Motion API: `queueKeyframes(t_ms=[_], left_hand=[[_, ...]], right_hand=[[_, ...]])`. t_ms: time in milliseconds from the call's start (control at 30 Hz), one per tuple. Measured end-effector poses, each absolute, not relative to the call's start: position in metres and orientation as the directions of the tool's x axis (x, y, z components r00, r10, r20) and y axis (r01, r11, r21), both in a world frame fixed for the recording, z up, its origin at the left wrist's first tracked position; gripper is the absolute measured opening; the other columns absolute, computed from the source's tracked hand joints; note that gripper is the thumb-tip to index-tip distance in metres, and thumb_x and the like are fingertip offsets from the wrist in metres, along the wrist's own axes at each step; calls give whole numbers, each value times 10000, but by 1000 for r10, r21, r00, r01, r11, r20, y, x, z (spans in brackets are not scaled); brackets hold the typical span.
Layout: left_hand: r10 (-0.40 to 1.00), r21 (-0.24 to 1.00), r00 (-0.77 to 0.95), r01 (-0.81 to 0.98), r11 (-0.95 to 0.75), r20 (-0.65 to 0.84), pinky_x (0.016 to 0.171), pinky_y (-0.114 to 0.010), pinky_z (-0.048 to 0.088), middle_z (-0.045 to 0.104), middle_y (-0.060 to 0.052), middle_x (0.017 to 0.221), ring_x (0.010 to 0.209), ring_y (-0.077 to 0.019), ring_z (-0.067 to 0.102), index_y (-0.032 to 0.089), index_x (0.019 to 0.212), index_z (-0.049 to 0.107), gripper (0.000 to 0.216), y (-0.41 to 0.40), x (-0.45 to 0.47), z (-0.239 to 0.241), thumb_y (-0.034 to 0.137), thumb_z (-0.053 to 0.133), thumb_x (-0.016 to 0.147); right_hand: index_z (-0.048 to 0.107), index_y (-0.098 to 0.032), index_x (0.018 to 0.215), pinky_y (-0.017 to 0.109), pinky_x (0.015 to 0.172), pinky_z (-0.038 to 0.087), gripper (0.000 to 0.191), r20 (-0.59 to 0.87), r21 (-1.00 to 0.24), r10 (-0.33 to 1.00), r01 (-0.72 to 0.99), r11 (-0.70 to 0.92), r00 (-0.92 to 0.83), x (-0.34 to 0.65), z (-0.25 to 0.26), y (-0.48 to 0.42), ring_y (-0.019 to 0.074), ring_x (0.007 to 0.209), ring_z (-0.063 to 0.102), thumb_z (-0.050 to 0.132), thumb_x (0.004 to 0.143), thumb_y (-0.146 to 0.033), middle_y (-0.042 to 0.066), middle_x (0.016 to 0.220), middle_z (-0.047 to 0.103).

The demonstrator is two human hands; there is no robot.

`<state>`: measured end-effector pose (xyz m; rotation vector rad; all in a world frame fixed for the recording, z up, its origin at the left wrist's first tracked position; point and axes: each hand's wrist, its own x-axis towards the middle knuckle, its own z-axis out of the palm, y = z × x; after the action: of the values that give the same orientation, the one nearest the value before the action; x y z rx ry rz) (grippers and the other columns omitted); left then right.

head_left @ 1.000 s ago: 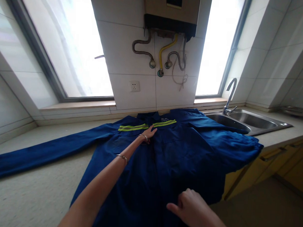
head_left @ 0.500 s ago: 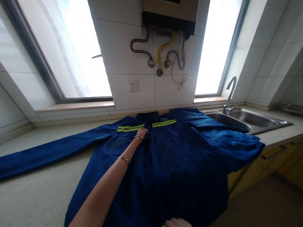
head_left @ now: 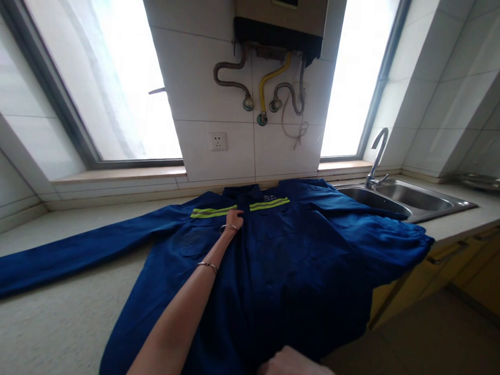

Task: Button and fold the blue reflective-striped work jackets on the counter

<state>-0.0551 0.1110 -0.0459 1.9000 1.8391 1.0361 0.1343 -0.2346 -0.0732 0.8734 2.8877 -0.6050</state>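
Observation:
A dark blue work jacket (head_left: 297, 255) lies spread front side up, with yellow-green reflective strips across its chest. My left hand (head_left: 234, 218), bracelets on its wrist and forearm, is closed on the front edge of the jacket, just below the gap between the two strips. At the bottom of the view my right hand (head_left: 295, 369) is closed at the lower front of the jacket; its fingers are partly cut off by the frame, and the cloth pinched in them is hidden.
The jacket covers much of a pale countertop (head_left: 44, 322); one sleeve stretches left, the other lies bunched beside a steel sink (head_left: 430, 196) with a tap (head_left: 376, 159). Yellow cabinets (head_left: 444, 265) stand below. A water heater (head_left: 280, 24) with pipes hangs on the tiled wall.
My right hand has risen a little and shows more in the view. The jacket's lower right edge has shifted slightly up and left. My left hand keeps its place on the jacket front.

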Motion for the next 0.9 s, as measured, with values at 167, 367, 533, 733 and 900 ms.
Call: queueKeyframes(t_ms=[167,367,533,733,900], left_hand=[[936,410,77,884,-223,342,1007,-399,390,623,-163,1091,1134,-286,511,96,1009,707,393,102,-62,-44,36,499,680],[875,63,275,944,-325,398,1045,-430,334,472,-195,1331,1264,-321,389,93,1089,664,347,77,-45,-36,178,440,839],[907,-21,373,926,-376,196,1064,-440,312,389,-193,1440,1342,-343,321,104,1335,485,538,66,-16,-39,431,361,926],[939,97,344,935,-340,-20,1093,-534,218,189,-167,1541,1414,-372,128,155,1460,313,710,61,-13,-40,601,245,912],[938,112,345,934,-340,-24,1096,-542,206,185,-166,1543,1414,-376,119,149,1462,311,715,58,-15,-37,597,262,907]], right_hand=[[665,-203,929,176,599,393,181,265,-401,665,547,735,-699,173,8,-146,101,656,597,528,895,-317,-9,784,686],[695,-128,1062,258,925,427,286,435,-296,807,783,547,-399,192,11,44,197,1031,619,474,880,-132,102,1084,690],[698,-150,1118,268,992,415,399,245,-236,822,791,564,-513,204,-18,123,206,1112,599,514,783,-33,82,1144,677],[719,-204,1084,293,966,457,360,367,-401,821,722,564,-438,219,-41,138,199,1059,631,542,797,-76,44,1090,702],[725,-163,1068,298,896,505,292,409,-601,900,698,389,-149,217,-46,137,205,969,669,556,831,-147,79,1035,717]])
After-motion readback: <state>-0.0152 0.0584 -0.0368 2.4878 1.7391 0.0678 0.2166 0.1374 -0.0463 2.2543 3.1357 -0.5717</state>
